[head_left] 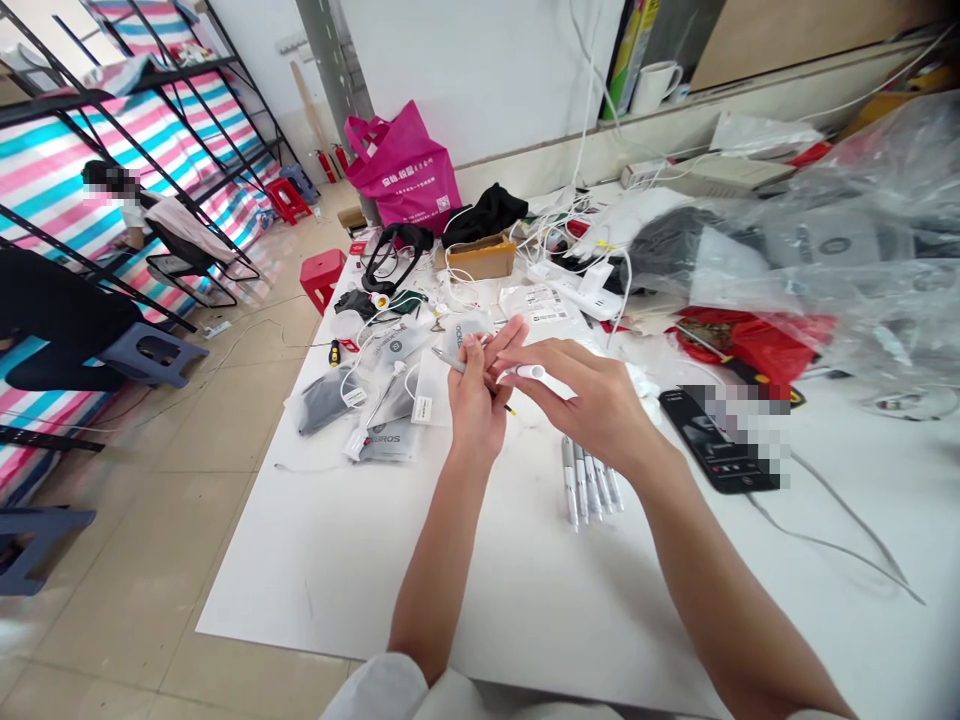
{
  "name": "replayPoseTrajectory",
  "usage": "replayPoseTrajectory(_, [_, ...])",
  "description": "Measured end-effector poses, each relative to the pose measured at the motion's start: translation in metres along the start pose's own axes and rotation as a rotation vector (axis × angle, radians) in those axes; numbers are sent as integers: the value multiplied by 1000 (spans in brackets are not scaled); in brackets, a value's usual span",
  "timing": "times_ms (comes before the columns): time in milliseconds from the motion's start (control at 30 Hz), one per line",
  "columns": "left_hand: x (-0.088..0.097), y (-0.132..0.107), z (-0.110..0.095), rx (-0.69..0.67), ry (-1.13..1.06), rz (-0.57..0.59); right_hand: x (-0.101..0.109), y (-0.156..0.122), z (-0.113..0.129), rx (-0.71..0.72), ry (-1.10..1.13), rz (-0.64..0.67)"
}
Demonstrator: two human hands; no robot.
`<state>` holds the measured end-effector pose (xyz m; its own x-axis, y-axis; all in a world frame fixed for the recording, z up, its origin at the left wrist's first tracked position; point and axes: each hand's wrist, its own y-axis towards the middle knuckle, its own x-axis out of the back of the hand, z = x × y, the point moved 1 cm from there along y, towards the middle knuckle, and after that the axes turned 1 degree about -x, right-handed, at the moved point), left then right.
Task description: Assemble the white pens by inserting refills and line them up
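Observation:
My left hand is raised above the white table, its fingers closed on a slim silver pen-like rod that runs across the palm to a dark tip. My right hand pinches a short white tube between thumb and fingertips, close to the left fingers. Below the hands lies a row of several silver pen-like rods, not touched by either hand. A black smartphone lies to the right, partly blurred.
Grey pouches, white cables and papers crowd the table's far half. Clear plastic sheeting covers the back right. A pink bag stands behind the table. A person sits at left by striped bunks and red stools.

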<state>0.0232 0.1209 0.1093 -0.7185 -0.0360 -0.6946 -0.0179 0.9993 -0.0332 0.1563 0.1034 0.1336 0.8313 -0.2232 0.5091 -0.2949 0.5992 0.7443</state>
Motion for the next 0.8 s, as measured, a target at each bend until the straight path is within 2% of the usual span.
replayPoseTrajectory(167, [-2,0,-1,67,-37,-42,-4,1,6,39,3,-13])
replayPoseTrajectory(567, [-12,-7,-3,124,29,-31,-8,3,1,62,-20,-31])
replayPoseTrajectory(800, [-17,-14,-10,134,-18,-20,-8,4,3,-1,-23,-15])
